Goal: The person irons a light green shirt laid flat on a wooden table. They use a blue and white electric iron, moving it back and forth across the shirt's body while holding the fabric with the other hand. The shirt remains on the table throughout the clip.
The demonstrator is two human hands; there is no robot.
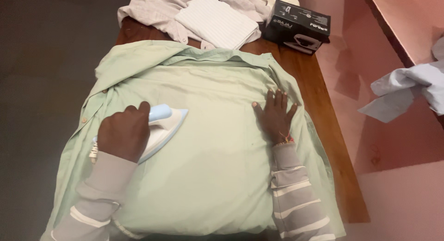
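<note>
A pale green shirt (212,148) lies spread flat over a brown wooden table (323,116). My left hand (124,132) grips the handle of a white and light blue iron (164,123), which rests flat on the shirt's left part with its tip pointing up and right. My right hand (275,116) lies flat on the shirt's right part, fingers spread, pressing the cloth down. Both arms wear grey sleeves with white stripes.
At the table's far end lie a crumpled pale grey shirt (152,9) and a folded white striped cloth (217,21). A black cardboard box (298,25) stands at the far right corner. A light blue cloth (407,90) hangs at the right over pink floor.
</note>
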